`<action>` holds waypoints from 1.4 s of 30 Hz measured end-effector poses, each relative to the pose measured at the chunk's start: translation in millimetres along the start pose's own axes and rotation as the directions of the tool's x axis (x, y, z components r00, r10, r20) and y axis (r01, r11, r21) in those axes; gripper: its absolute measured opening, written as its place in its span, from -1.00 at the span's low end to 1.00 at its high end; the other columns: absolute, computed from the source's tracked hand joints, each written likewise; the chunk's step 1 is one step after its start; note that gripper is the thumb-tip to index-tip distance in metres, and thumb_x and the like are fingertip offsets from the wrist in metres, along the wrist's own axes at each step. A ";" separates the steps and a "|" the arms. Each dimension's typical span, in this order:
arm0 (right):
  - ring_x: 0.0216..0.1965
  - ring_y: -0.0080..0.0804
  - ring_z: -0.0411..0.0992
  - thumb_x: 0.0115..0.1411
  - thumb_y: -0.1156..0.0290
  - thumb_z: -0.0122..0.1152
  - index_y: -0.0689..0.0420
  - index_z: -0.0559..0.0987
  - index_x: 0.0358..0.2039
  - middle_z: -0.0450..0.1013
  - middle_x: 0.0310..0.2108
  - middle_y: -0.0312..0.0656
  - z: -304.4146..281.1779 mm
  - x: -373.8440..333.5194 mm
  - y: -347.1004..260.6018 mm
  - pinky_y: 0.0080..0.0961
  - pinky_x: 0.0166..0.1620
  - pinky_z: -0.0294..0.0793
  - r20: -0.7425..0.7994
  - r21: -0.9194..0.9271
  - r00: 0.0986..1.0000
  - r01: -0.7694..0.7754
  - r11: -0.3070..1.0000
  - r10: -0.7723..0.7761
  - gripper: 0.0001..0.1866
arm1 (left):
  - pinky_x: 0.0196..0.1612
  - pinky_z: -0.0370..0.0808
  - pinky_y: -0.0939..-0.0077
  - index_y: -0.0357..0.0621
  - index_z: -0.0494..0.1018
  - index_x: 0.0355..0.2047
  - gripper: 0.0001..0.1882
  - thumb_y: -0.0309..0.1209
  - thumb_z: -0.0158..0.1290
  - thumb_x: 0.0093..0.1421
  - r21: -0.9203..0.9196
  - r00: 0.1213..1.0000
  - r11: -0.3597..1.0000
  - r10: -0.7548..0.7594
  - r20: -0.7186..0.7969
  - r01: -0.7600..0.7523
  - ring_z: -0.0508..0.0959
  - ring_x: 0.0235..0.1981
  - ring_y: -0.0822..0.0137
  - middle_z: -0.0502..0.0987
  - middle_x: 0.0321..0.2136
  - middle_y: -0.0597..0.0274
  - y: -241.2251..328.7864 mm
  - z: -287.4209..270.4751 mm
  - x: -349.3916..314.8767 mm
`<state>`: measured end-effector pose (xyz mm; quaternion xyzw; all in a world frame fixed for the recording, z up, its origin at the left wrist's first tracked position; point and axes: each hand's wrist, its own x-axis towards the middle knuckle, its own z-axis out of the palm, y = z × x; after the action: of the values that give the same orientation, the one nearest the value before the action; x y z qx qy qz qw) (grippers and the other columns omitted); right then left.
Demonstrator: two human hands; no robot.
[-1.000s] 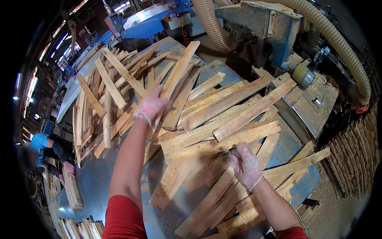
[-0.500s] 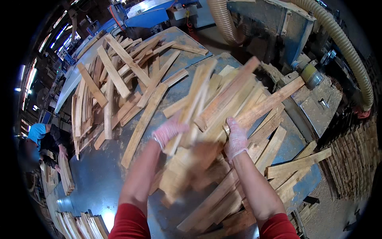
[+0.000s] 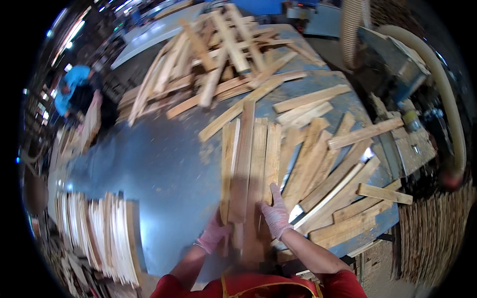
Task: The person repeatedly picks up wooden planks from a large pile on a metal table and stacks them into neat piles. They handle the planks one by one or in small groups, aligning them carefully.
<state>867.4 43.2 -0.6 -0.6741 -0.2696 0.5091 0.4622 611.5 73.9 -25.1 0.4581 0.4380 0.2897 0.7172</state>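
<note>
Between my two gloved hands stands a gathered bundle of wooden slats (image 3: 258, 159), pointing away from me, one darker brown slat (image 3: 242, 174) on top. My left hand (image 3: 215, 233) presses on the bundle's left side near its close end, its fingers partly hidden by the wood. On the opposite side my right hand (image 3: 276, 213) grips the edge, thumb up along the outermost slat. The near end of the bundle is blurred and close to my body. Fanned out to the right of my right hand lie several loose slats (image 3: 308, 164).
A large tangled pile of slats (image 3: 218, 54) covers the far table. Stacked upright slats (image 3: 99, 233) stand at the near left. A person in blue (image 3: 74, 94) handles slats at far left. Machinery with a ribbed hose (image 3: 449, 94) stands right, above more stacked wood (image 3: 437, 243).
My hands have drawn the slats closer to my body. The slats, slanted and loose before, now lie roughly side by side between my palms. The view has also shifted.
</note>
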 end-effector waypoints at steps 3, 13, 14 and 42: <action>0.31 -0.12 0.42 0.25 0.37 0.36 0.15 0.17 0.55 0.29 0.43 0.15 59.2 -46.1 -45.1 -0.39 0.31 0.40 0.151 -0.244 0.987 -0.017 0.970 0.055 -0.10 | 0.23 0.52 0.30 -0.04 -0.10 0.60 0.13 -0.37 0.29 0.11 0.194 0.978 0.981 0.012 -0.209 0.030 0.56 0.21 0.12 0.55 0.20 0.03 -25.0 -47.3 -69.0; 0.27 -0.09 0.46 0.07 0.26 0.57 0.33 -0.10 0.56 0.43 0.29 0.23 136.6 -78.5 62.4 -0.36 0.28 0.42 0.262 -0.329 0.965 0.061 0.942 0.029 0.25 | 0.08 0.55 -0.04 -0.02 0.03 0.53 0.13 -0.06 0.37 0.04 0.851 0.854 0.164 0.068 -0.515 0.500 0.63 0.01 -0.23 0.57 0.00 -0.21 58.7 -153.2 -252.9; 0.28 -0.02 0.45 0.10 0.26 0.53 0.33 -0.08 0.56 0.43 0.28 0.27 141.7 -81.8 64.2 -0.33 0.27 0.43 0.243 -0.461 0.970 0.097 0.882 0.020 0.21 | 0.04 0.55 -0.05 -0.04 0.04 0.52 0.11 -0.03 0.35 0.05 0.861 0.855 0.128 0.112 -0.506 0.493 0.63 -0.03 -0.21 0.57 -0.03 -0.20 46.2 -160.1 -260.6; 0.05 -0.23 0.54 0.07 0.66 0.31 0.29 0.26 0.46 0.56 0.09 -0.05 263.8 -158.5 -7.0 -0.38 0.15 0.52 0.420 0.027 0.905 0.060 0.998 -0.066 -0.11 | 0.13 0.42 -0.07 -0.04 0.31 0.31 -0.18 -0.25 0.26 0.00 0.676 0.592 0.241 0.339 -0.731 0.697 0.56 0.01 -0.01 0.56 -0.07 0.05 -29.3 -265.6 -362.3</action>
<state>568.1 5.9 60.7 -0.5362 -0.3811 0.6291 0.4141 212.2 -127.1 27.4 0.5488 0.8341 0.0279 0.0482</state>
